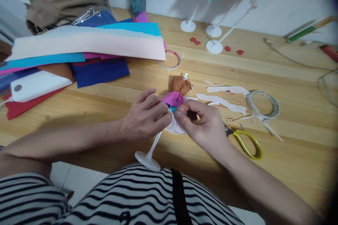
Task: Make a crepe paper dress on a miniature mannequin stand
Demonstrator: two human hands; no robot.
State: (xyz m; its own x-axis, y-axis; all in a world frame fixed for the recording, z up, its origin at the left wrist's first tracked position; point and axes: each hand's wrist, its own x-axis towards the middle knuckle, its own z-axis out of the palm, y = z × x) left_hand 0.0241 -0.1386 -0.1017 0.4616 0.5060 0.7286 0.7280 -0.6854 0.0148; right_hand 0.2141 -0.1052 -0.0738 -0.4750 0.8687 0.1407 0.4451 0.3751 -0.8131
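Low over the table's front, my left hand (146,116) is closed around a paper doll (174,99) on a white stick with a round base (147,161). The doll has a brown bundled head, a gathered magenta collar, bits of blue and a pale skirt. It lies tilted, its base toward my body. My right hand (203,123) pinches at the doll's blue middle part, thumb and forefinger together. Fingers partly cover the spot where both hands meet. Just right of that hand lie yellow-handled scissors (246,142), their blades mostly hidden.
Stacked coloured paper (89,44) and a white phone-like device (41,85) lie left. White strips (224,103) and a tape roll (276,109) are at right. Several stick stands (214,46) with paper figures stand by the wall. A clear ring (169,66) and red cutouts (195,41) lie behind.
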